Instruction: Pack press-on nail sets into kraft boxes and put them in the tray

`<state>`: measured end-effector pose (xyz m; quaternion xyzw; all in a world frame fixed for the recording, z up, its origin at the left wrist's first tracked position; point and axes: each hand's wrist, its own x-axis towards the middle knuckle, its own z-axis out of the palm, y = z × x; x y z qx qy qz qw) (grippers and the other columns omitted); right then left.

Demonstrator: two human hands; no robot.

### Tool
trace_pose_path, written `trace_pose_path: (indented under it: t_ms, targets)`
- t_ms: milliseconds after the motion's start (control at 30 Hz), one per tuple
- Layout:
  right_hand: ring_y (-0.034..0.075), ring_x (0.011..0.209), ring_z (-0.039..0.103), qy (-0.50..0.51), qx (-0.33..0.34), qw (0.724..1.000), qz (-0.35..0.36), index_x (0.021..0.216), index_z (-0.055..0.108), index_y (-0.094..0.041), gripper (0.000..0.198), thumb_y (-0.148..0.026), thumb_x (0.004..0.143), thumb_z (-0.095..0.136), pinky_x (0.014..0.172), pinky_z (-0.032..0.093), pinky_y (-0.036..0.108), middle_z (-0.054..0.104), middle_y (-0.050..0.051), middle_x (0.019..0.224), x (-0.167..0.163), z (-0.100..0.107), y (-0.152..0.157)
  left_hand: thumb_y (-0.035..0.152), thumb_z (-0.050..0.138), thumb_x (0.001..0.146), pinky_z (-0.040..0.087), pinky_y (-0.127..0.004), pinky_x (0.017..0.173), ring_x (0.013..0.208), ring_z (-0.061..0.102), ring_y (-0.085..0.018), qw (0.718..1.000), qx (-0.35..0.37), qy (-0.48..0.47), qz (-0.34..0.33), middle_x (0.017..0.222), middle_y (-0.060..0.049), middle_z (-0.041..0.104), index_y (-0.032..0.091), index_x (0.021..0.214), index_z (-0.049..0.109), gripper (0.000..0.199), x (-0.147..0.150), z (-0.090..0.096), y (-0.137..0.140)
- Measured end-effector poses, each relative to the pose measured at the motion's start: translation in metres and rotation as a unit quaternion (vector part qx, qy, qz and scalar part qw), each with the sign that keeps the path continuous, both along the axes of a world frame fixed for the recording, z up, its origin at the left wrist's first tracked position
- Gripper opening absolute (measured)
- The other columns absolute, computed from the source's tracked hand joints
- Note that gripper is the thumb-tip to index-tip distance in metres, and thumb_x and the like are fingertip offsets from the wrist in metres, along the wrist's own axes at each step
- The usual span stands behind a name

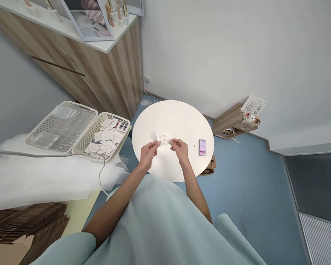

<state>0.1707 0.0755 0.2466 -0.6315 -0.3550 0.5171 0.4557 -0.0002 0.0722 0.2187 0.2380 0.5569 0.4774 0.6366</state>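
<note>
A small white card with rows of dark print is held up over the round white table. My left hand pinches its lower left corner between thumb and fingers. On the opposite side, my right hand grips the right edge the same way. Just left of the card lies a small pale, see-through piece with faint markings; its kind is unclear. A phone with a lit pinkish screen rests on the table to the right of my right hand.
To the left, one basket holds many similar white cards; another basket holds clear plastic cases. A grey cable hangs beside them. Behind stands a wood-grain cabinet. A small wooden shelf sits by the wall at right.
</note>
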Motion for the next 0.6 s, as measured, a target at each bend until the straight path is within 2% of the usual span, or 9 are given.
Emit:
trace_pose_path:
  t_ms: [233,300,367,433,500,600]
  targets:
    - [0.016,0.074,0.065,0.012,-0.02,0.999,-0.031,0.092,0.082,-0.022,0.034,-0.052,0.078,0.088,0.078,0.054,0.033,0.075,0.002,0.086,0.033,-0.009,-0.026,0.057,0.099,0.066,0.039,-0.034,0.058,0.06,0.047,-0.016,0.997,-0.009,0.023,-0.068,0.064,0.0,0.054,0.024,0.082,0.079,0.042,0.027,-0.004,-0.007]
    - [0.017,0.077,0.065,0.017,-0.019,0.999,-0.036,0.092,0.081,-0.023,0.033,-0.053,0.079,0.087,0.079,0.054,0.033,0.074,0.002,0.086,0.042,-0.008,-0.034,0.058,0.096,0.071,0.039,-0.034,0.059,0.061,0.049,-0.016,0.997,-0.012,0.033,-0.064,0.067,-0.001,0.056,0.024,0.081,0.076,0.041,0.03,-0.007,-0.007]
    - [0.017,0.078,0.065,0.02,-0.021,0.999,-0.039,0.091,0.081,-0.023,0.033,-0.054,0.08,0.087,0.081,0.054,0.033,0.072,0.002,0.085,0.051,-0.007,-0.041,0.061,0.093,0.074,0.042,-0.033,0.062,0.068,0.056,-0.018,0.998,-0.021,0.048,-0.028,0.08,-0.004,0.064,0.025,0.086,0.074,0.042,0.03,-0.012,-0.005]
    - [0.017,0.079,0.064,0.025,-0.026,0.999,-0.037,0.092,0.081,-0.023,0.035,-0.055,0.08,0.087,0.082,0.054,0.033,0.071,0.001,0.082,0.058,-0.007,-0.047,0.064,0.092,0.074,0.048,-0.033,0.069,0.086,0.065,-0.022,0.998,-0.032,0.052,-0.003,0.104,-0.01,0.073,0.025,0.096,0.076,0.048,0.029,-0.017,0.0]
    - [0.017,0.079,0.064,0.034,-0.033,0.998,-0.036,0.093,0.081,-0.023,0.037,-0.057,0.08,0.087,0.082,0.055,0.033,0.069,0.001,0.08,0.063,-0.008,-0.051,0.07,0.092,0.072,0.051,-0.033,0.078,0.104,0.068,-0.026,0.998,-0.043,0.021,-0.037,0.124,-0.014,0.074,0.024,0.103,0.078,0.057,0.028,-0.021,0.004]
    - [0.017,0.078,0.064,0.05,-0.042,0.997,-0.04,0.091,0.079,-0.022,0.038,-0.058,0.079,0.087,0.08,0.054,0.033,0.068,0.001,0.078,0.067,-0.01,-0.056,0.076,0.092,0.068,0.049,-0.032,0.082,0.11,0.068,-0.027,0.992,-0.036,-0.035,-0.114,0.121,-0.015,0.077,0.022,0.096,0.079,0.062,0.029,-0.024,0.006]
